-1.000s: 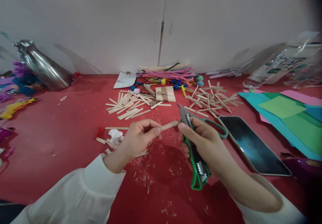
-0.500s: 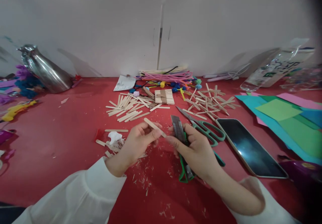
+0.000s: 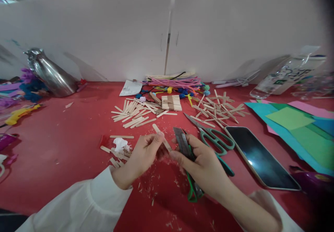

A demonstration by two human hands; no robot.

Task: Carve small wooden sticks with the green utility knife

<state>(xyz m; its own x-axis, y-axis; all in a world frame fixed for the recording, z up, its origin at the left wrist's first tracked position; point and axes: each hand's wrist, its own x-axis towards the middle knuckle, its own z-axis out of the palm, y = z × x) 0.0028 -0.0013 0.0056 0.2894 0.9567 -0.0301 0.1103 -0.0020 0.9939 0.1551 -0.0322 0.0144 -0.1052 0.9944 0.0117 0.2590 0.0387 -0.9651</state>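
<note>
One wooden craft stick (image 3: 166,144) is pinched in the grip of the left hand (image 3: 144,152) above the red counter (image 3: 78,138), its near end at the thumb of the right hand (image 3: 200,159), whose grip holds a green-handled utility knife (image 3: 184,145).

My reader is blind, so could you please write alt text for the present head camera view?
A left hand pinches a wooden stick while the right hand grips a green cutter next to it, above a red table with shavings. Loose sticks lie beyond the hands; scissors and a phone lie to the right.
</note>
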